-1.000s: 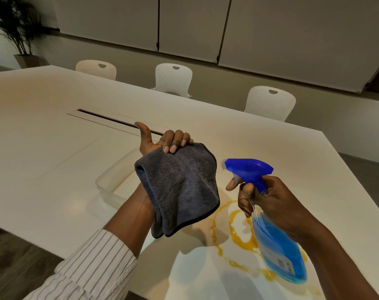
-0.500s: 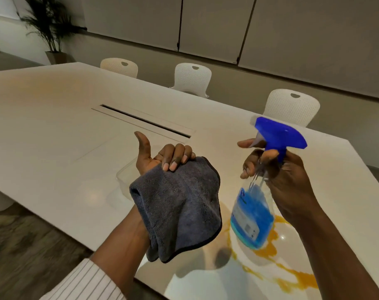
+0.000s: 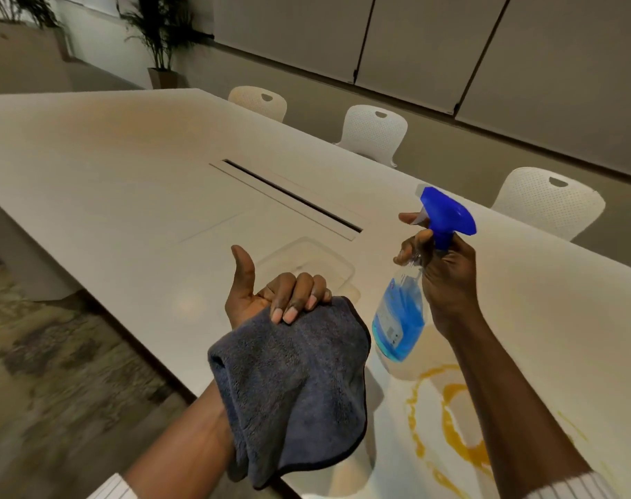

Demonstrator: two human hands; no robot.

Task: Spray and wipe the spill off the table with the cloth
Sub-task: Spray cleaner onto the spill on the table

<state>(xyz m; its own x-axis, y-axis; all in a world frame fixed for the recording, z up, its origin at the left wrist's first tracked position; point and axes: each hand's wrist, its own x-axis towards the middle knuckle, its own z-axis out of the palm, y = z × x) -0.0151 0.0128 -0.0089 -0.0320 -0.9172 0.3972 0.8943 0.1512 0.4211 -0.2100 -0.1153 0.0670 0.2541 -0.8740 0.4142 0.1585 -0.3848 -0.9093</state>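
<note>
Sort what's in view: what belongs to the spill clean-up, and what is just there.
For the job:
- cloth, held in the left hand
- spray bottle, held in the right hand
- orange spill on the table

Just there:
- clear container on the table
- three white chairs
- potted plant

Fuzzy matt grey cloth [image 3: 292, 383]; clear glossy plastic spray bottle [image 3: 402, 318] w/ blue cap; smooth semi-gloss table [image 3: 126, 196].
</note>
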